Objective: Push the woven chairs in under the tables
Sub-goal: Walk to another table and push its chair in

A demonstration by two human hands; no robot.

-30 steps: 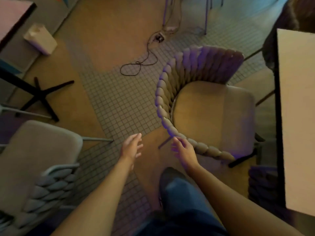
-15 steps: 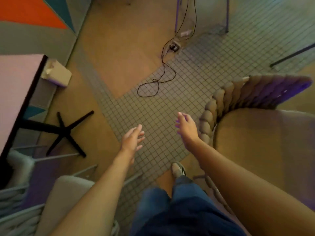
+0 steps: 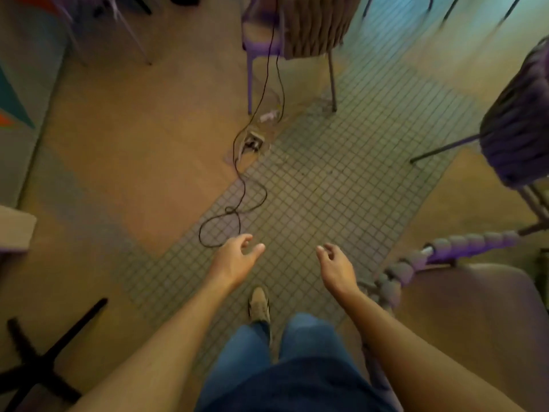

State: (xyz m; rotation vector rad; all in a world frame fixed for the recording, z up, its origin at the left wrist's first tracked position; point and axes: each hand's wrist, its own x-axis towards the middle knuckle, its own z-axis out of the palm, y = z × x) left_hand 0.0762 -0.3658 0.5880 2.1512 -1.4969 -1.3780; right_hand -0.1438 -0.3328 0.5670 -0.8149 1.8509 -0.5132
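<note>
A woven chair [image 3: 463,295] with a rope-wrapped back rail and beige seat stands at the lower right. My right hand [image 3: 335,269] hangs just left of its rail, fingers loosely apart, holding nothing and apart from the chair. My left hand [image 3: 237,257] is open over the tiled floor, also empty. A second woven chair [image 3: 315,22] stands at the top centre, seen from behind. A third one [image 3: 520,126], dark, is at the right edge. No tabletop shows near these chairs.
A black cable [image 3: 237,203] loops across the floor from a floor socket [image 3: 252,142] straight ahead. A black cross-shaped table base [image 3: 44,361] lies at the lower left, a pale box [image 3: 15,230] at the left edge. My shoe [image 3: 259,301] is on the tiles.
The view has swung forward and left along the floor. My right hand has come off the near chair's back rail. That chair has slid to the lower right of view; a far chair has appeared.
</note>
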